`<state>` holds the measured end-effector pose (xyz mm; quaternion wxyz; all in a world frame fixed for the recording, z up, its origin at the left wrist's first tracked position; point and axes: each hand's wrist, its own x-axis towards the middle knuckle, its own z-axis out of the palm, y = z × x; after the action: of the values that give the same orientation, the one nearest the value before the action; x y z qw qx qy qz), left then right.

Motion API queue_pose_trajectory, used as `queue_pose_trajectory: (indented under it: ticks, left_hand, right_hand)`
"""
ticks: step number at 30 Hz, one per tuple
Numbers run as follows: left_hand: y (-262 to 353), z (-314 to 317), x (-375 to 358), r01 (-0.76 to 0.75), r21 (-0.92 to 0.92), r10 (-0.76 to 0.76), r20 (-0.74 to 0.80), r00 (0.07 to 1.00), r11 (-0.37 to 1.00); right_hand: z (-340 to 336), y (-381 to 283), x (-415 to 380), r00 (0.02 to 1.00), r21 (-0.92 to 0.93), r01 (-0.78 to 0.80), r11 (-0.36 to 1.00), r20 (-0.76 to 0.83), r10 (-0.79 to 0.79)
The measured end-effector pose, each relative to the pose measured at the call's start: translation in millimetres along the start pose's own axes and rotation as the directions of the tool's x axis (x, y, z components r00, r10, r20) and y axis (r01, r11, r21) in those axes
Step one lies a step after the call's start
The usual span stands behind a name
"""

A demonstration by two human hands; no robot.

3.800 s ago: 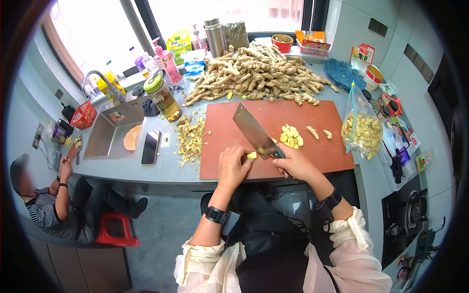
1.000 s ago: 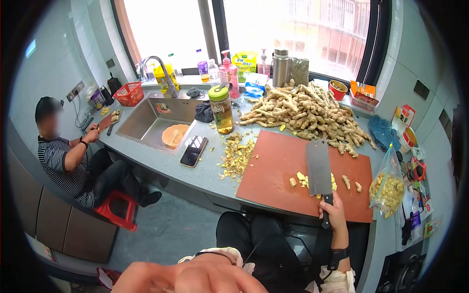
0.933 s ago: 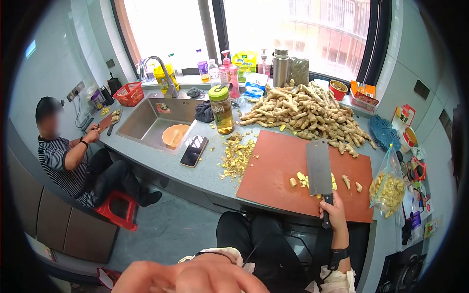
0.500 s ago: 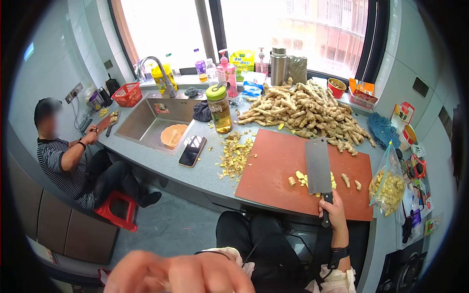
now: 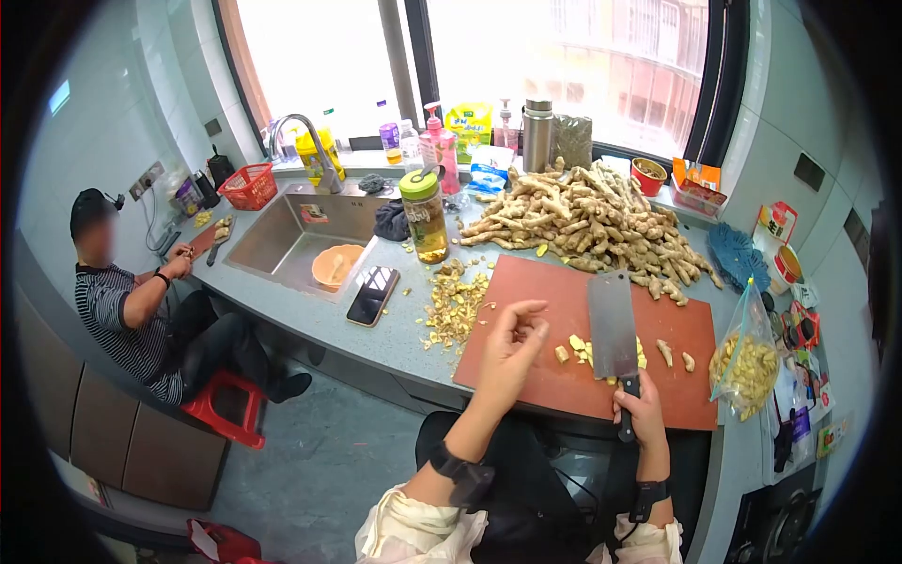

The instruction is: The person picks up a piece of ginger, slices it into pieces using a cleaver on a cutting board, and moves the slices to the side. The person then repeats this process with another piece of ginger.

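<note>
The cleaver (image 5: 614, 324), blade toward twelve o'clock, partly hides cut yellow ginger (image 5: 581, 350) on the board (image 5: 681, 399); the right hand (image 5: 643, 408) grips its handle. At its nine o'clock, the left hand's (image 5: 515, 350) grip is loosely open.

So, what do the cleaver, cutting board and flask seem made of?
The cleaver: satin steel, by its grey sheen; black handle, plastic or wood. The cutting board: probably matte plastic, evenly red-brown without visible grain. The flask: likely brushed steel, by its silvery highlights.
</note>
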<state>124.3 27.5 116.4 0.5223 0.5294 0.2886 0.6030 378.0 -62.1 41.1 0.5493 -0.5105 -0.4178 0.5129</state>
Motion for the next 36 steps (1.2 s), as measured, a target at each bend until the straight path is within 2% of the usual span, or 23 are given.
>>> queue_pose_trajectory:
  ticks: [2, 4, 5, 6, 8, 9, 13, 21, 36]
  left_hand:
    - [-39, -3, 1, 0.03, 0.075, -0.033, 0.026, 0.999, 0.997]
    - [-65, -4, 0, -0.08, 0.403, 0.047, 0.09, 0.995, 0.912]
    - [-73, -3, 0, -0.118, 0.5, 0.081, 0.094, 0.992, 0.858]
    - [-80, -4, -1, -0.118, 0.501, 0.083, 0.092, 0.992, 0.857]
    - [-94, -7, -1, -0.249, 0.676, 0.153, 0.2, 0.968, 0.693]
    - [-94, -7, -2, -0.247, 0.701, 0.134, 0.214, 0.968, 0.669]
    - [-96, -7, -3, -0.229, 0.723, 0.126, 0.195, 0.973, 0.652]
    - [-91, -8, -3, -0.163, 0.748, 0.012, 0.203, 0.979, 0.644]
    - [-96, -10, -4, -0.193, 0.734, 0.06, 0.204, 0.977, 0.651]
  right_hand:
    - [-2, 2, 1, 1.0, 0.002, 0.003, 1.0, 0.001, -0.003]
    - [-5, 4, 1, 1.0, -0.009, -0.016, 1.0, 0.008, 0.016]
    - [-5, 4, 1, 1.0, -0.009, -0.016, 1.0, 0.011, 0.016]
    - [-5, 5, 1, 1.0, -0.002, -0.015, 1.0, 0.013, 0.015]
    - [-5, 4, 1, 1.0, 0.005, -0.012, 1.0, 0.022, 0.011]
    - [-5, 4, 1, 1.0, -0.004, -0.011, 1.0, 0.018, 0.011]
    - [-6, 6, 2, 1.0, 0.005, -0.006, 1.0, 0.011, 0.006]
    - [-5, 4, 2, 1.0, 0.001, -0.006, 1.0, 0.012, 0.006]
    - [-4, 5, 1, 1.0, -0.008, 0.003, 1.0, -0.002, -0.003]
